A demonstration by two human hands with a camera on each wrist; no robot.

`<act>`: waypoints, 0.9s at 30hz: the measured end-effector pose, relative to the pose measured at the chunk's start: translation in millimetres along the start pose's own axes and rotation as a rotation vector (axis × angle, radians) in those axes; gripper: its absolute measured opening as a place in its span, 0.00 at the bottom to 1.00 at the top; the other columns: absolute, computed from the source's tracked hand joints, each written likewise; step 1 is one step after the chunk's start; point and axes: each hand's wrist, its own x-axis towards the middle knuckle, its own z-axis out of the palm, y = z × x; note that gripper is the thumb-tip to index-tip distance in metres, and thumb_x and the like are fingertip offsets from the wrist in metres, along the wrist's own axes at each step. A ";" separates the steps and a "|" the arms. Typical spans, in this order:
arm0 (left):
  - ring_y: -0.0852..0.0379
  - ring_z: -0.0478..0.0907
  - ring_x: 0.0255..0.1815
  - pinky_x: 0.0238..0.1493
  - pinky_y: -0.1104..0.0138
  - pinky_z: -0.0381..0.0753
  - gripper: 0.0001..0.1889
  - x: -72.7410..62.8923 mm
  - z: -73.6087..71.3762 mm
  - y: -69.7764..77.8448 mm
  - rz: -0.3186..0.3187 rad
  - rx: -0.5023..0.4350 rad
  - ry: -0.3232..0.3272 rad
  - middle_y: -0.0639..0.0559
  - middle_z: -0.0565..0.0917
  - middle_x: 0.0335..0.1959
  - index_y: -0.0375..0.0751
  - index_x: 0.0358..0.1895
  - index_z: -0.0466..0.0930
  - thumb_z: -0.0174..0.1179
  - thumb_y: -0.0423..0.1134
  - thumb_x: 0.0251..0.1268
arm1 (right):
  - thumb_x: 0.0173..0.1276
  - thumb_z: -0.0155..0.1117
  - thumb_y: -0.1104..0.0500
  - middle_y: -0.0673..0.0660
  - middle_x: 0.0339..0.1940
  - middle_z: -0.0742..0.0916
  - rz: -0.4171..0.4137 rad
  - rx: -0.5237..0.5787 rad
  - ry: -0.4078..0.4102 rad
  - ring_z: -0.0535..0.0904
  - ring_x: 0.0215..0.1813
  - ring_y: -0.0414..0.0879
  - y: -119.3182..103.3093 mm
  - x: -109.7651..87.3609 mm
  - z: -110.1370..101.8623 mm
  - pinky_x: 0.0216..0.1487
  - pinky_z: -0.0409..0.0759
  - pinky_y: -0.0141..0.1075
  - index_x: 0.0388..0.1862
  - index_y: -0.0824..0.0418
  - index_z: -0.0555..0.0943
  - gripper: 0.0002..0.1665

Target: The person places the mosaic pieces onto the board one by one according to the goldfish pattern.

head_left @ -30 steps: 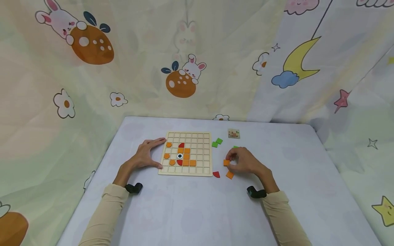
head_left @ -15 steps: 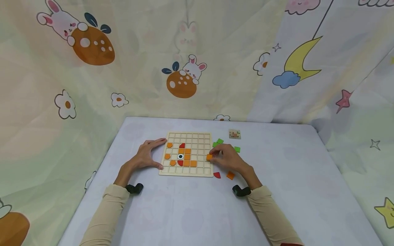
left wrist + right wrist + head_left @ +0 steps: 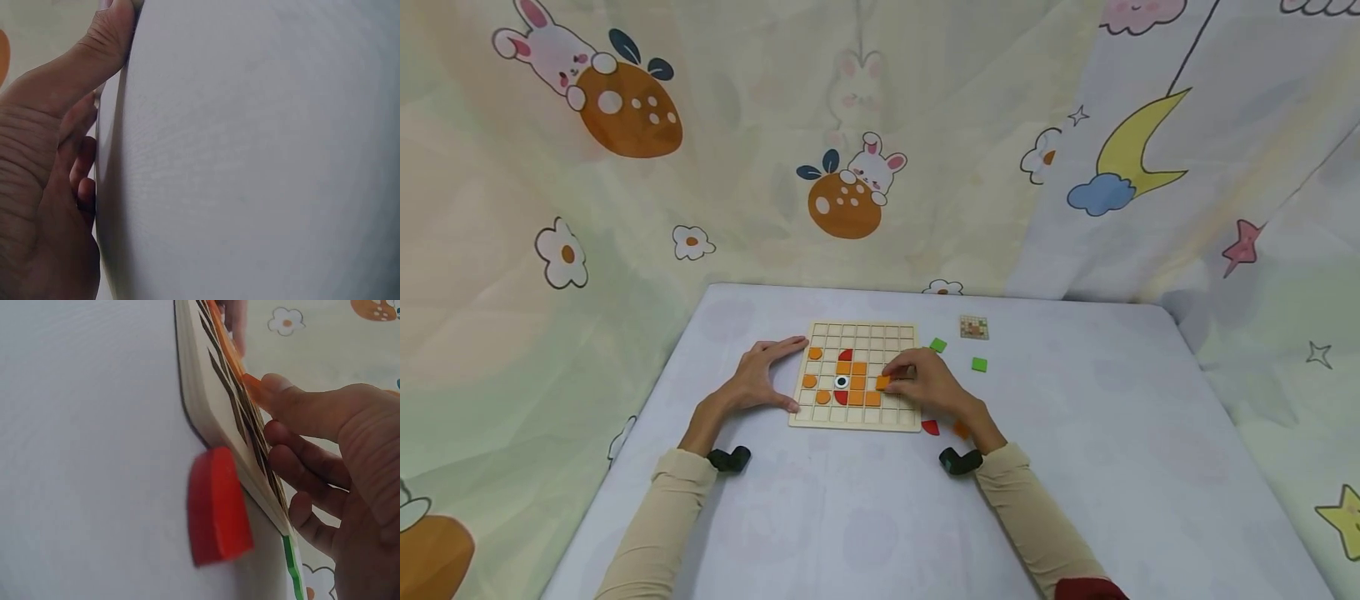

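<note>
A wooden grid board [image 3: 895,419] lies on the table, bearing orange squares [image 3: 857,383], orange rounds [image 3: 809,381], two red quarter-round pieces [image 3: 846,355] and a white-and-black eye piece [image 3: 842,382]. Thumb and index finger of my left hand [image 3: 752,379] are spread along the board's left edge, their tips at it; the left wrist view shows this hand [image 3: 50,144] from the side. My right hand [image 3: 928,383] pinches an orange square tile [image 3: 882,383] between thumb and fingers, over the board's right half. In the right wrist view the tile [image 3: 253,387] shows at the thumb tip.
Right of the board lie a red quarter-round piece [image 3: 930,427], an orange square [image 3: 961,430] partly behind the right wrist, and green squares [image 3: 979,364]. A small pattern card [image 3: 973,327] lies at the back right. A printed cloth [image 3: 737,167] hangs behind the table.
My right hand has carried the orange square tile leftward from the loose pieces on the table to over the board. The left hand has stayed at the board's edge.
</note>
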 end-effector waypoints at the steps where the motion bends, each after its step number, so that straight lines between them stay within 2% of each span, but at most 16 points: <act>1: 0.36 0.62 0.79 0.76 0.33 0.58 0.65 -0.2 0.1 0.4 0.000 -0.003 -0.002 0.49 0.66 0.89 0.53 0.85 0.67 0.91 0.58 0.36 | 0.68 0.82 0.59 0.50 0.44 0.93 0.010 -0.001 -0.003 0.84 0.45 0.42 -0.5 0.6 1.7 0.52 0.83 0.36 0.49 0.57 0.94 0.12; 14: 0.36 0.63 0.78 0.75 0.32 0.58 0.65 -0.6 -0.1 0.5 0.001 0.001 0.002 0.49 0.66 0.88 0.52 0.85 0.68 0.91 0.58 0.37 | 0.71 0.79 0.60 0.52 0.47 0.92 0.088 -0.024 -0.054 0.83 0.46 0.43 -11.8 6.1 7.4 0.56 0.84 0.40 0.52 0.60 0.93 0.12; 27: 0.36 0.62 0.79 0.76 0.32 0.58 0.65 -0.4 -1.0 1.2 -0.006 0.004 -0.003 0.49 0.65 0.89 0.53 0.85 0.67 0.91 0.58 0.37 | 0.72 0.77 0.60 0.49 0.44 0.93 0.067 -0.100 -0.041 0.84 0.44 0.41 -17.7 8.1 6.9 0.53 0.85 0.40 0.48 0.58 0.94 0.08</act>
